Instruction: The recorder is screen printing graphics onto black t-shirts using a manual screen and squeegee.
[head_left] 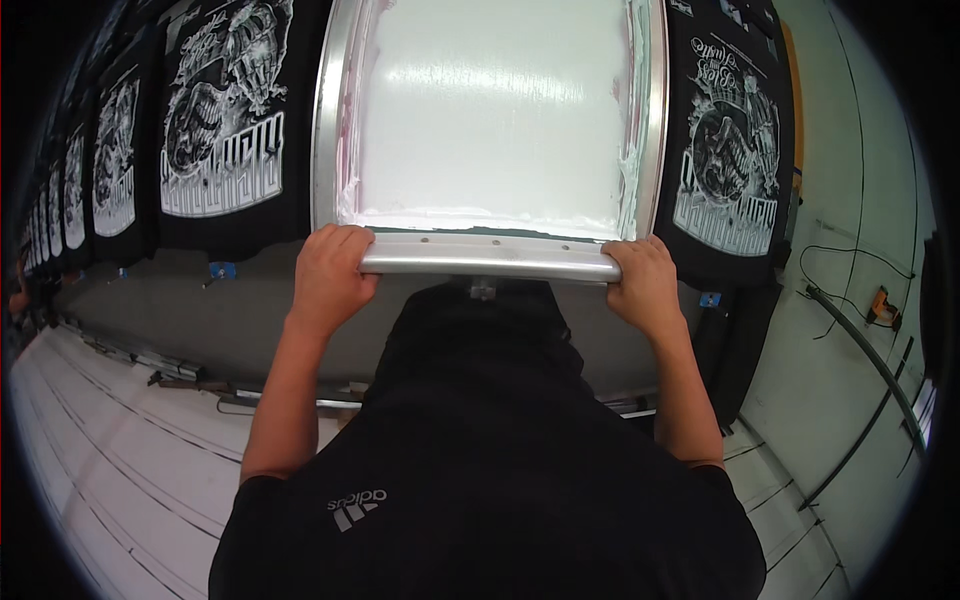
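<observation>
Black shirt (pixel 490 430) nearest. Metal-framed screen (pixel 490 130) at the worktop's (pixel 200 315) near edge, between printed black garments (pixel 225 110); raised or resting, cannot tell. Left hand (pixel 335 275): grip wrapped round frame's near-left corner. Right hand (pixel 643 285): same, near-right corner.

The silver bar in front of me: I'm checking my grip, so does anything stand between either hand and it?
Nothing visible does: the bare left hand and right hand rest directly on opposite ends of the silver bar. The underside of each grip is hidden.
</observation>
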